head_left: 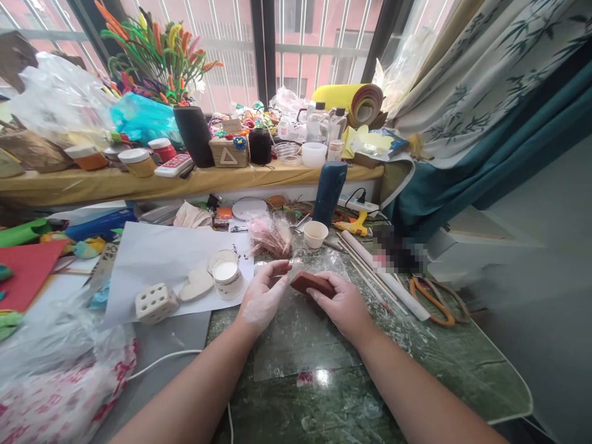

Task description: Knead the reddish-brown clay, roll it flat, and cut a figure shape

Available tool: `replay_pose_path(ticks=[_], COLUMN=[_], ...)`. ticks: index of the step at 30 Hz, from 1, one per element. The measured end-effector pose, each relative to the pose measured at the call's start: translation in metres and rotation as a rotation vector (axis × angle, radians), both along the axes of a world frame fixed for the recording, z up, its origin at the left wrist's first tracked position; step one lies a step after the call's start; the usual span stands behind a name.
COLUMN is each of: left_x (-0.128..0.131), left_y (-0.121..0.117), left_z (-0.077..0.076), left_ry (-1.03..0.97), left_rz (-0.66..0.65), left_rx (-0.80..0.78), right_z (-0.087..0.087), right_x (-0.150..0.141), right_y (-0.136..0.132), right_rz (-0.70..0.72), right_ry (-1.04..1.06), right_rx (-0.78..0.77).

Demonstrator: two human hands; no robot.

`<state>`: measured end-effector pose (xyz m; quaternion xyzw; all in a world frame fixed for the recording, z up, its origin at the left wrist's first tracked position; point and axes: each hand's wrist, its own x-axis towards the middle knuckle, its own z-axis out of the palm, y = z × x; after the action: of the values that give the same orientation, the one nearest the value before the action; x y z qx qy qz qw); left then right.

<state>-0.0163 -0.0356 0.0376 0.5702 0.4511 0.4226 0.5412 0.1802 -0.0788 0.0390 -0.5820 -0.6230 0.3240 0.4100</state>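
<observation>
A reddish-brown block of what looks like clay (311,282) is held in my right hand (345,305), thumb on its near side. My left hand (264,295), smeared with white, is beside the block's left end with its fingers apart and nothing in it. Both hands are above a clear plastic sheet (296,345) on the green table. Just beyond them lies a clear bag with pink and brown material (271,235), next to a small white cup (315,234). Left of my left hand stand a jar of white material (226,272), a pale heart shape (197,283) and a large white die (156,303).
Wooden sticks and a white roll (386,275) lie on the right, near orange-handled scissors (432,302) and a yellow glue gun (355,224). A dark blue bottle (329,194) stands behind. A plastic bag (65,370) fills the left front; a white cable (166,356) runs beside it.
</observation>
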Motion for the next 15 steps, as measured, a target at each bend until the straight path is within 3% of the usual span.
replay_pose_path(ticks=[4,9,11,15], left_x=[0.0,0.003,0.004,0.005], left_y=[-0.003,-0.004,-0.005,-0.005], left_z=[-0.001,-0.001,-0.001,-0.003], left_ry=[0.053,0.173,0.089,-0.202], left_rz=[-0.162,-0.145,-0.147,-0.099], left_rx=[0.061,0.11,0.055,-0.082], right_z=[-0.003,-0.012,-0.015,-0.015], right_x=[-0.004,-0.002,-0.002,-0.005], right_y=[0.004,0.001,-0.002,-0.003], right_rz=[0.018,-0.012,-0.018,0.078], right_ry=[-0.077,-0.06,0.078,0.547], right_rx=[-0.034,-0.015,-0.027,-0.045])
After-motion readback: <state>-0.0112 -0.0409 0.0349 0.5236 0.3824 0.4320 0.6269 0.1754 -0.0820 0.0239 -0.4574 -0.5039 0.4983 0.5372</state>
